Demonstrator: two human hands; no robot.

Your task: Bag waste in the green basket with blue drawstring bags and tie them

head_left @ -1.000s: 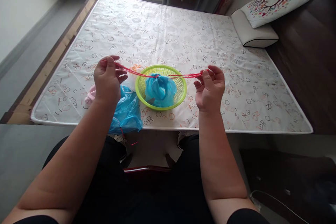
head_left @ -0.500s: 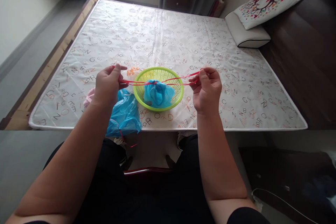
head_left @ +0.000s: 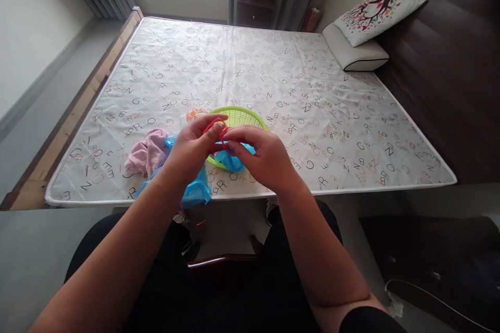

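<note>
A red drawstring (head_left: 222,133) runs between my two hands, looped over the green plastic basket (head_left: 255,117). My left hand (head_left: 197,140) pinches the string from the left, with the index finger stretched along it. From the right, my right hand (head_left: 260,153) grips the string between thumb and fingers, and the fingertips of both hands nearly meet. Below them a blue plastic bag (head_left: 233,162) lies in the basket, partly hidden by my hands. Another blue plastic bag (head_left: 199,190) is spread at the mattress edge under my left wrist.
A pink cloth (head_left: 148,153) lies left of the basket, and a white bag with orange print (head_left: 194,114) is behind my left hand. All rest on a letter-patterned mattress (head_left: 312,93). A pillow (head_left: 378,15) leans at the far right by the dark headboard (head_left: 449,73).
My hands were wide apart with the red string pulled taut; they have come together over the basket, and the string is now slack and looped. The camera view has shifted slightly.
</note>
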